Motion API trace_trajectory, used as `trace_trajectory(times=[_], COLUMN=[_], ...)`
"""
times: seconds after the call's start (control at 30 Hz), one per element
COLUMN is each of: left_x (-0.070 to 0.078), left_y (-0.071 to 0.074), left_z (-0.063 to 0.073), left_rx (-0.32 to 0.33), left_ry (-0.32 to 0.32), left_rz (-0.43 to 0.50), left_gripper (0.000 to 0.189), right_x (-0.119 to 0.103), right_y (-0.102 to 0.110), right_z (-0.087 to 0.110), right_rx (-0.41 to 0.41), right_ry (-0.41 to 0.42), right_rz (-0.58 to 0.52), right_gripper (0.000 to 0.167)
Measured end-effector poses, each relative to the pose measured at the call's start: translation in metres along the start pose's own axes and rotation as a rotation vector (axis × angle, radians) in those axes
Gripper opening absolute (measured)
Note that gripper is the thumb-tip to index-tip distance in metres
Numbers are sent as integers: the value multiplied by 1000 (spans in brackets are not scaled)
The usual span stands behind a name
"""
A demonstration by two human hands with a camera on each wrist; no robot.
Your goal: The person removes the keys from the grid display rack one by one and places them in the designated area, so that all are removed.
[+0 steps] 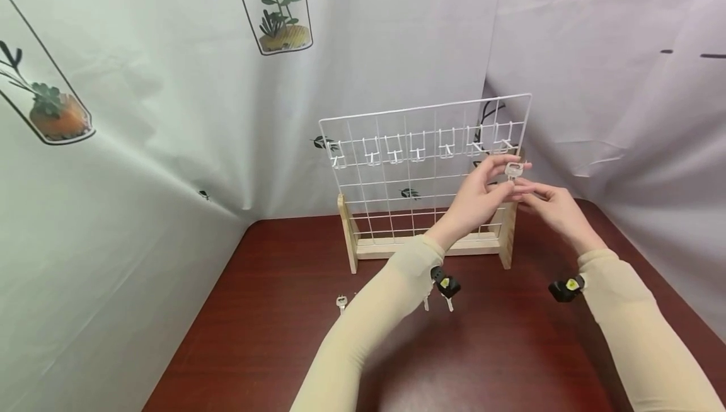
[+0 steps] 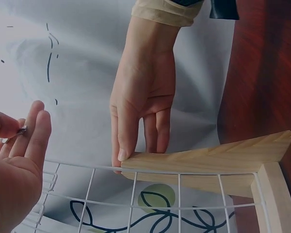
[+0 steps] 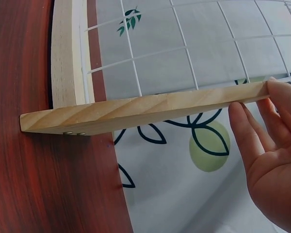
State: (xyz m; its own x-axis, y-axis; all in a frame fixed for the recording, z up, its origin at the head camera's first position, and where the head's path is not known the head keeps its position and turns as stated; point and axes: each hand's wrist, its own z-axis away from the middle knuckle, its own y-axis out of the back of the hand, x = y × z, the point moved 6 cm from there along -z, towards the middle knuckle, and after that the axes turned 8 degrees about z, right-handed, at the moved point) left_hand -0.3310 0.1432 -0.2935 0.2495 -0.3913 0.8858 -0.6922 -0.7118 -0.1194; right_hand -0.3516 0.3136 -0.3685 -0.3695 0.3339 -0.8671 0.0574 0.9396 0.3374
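Note:
My left hand pinches a silver key by thumb and fingers, in front of the right end of a white wire grid rack. In the left wrist view the key is seen nearly edge-on. Beside it, my right hand grips the top of the rack's right wooden upright, with the thumb on one side and the fingers on the other. A row of white hooks hangs along the upper part of the grid.
The rack stands on a wooden base on a dark red table. More keys lie in front of it, some partly hidden behind my left forearm. A pale printed curtain surrounds the table's back and sides.

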Motion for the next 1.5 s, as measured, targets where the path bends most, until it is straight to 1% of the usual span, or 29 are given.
trace_trajectory(times=[0.1,0.17,0.33,0.5,0.6,0.73,0.87,0.97,1.23,1.3,1.5], left_x=[-2,-3,-3,-3,-4,-4,-3,-1,-2,-4,-8], left_y=[4,7,19,29,34,41,45,47,52,55,62], left_z=[5,8,17,21,25,29,34,36,40,41,41], left_rx=[0,8,39,34,29,11,-4,-17,-10,-8,0], left_ry=[-1,2,-3,-24,-25,-23,-20,-23,-11,-6,-6], left_rz=[4,-15,-154,-223,-244,-261,-315,-337,-315,-334,-440], left_gripper=[41,40,33,28,27,24,22,21,23,22,23], right_x=[0,0,-2,-1,-1,-1,-1,0,5,4,0], right_y=[0,1,0,-1,-2,-2,-2,-2,-2,-2,-2], right_z=[1,1,2,1,1,1,1,0,-1,-1,0], right_rx=[4,11,22,28,25,24,22,16,8,7,11], right_ry=[-19,-42,-57,-100,-109,-101,-80,-69,-77,-74,-73], right_rz=[35,83,135,128,119,95,59,50,51,42,58], right_gripper=[38,50,51,53,55,55,52,50,54,55,55])
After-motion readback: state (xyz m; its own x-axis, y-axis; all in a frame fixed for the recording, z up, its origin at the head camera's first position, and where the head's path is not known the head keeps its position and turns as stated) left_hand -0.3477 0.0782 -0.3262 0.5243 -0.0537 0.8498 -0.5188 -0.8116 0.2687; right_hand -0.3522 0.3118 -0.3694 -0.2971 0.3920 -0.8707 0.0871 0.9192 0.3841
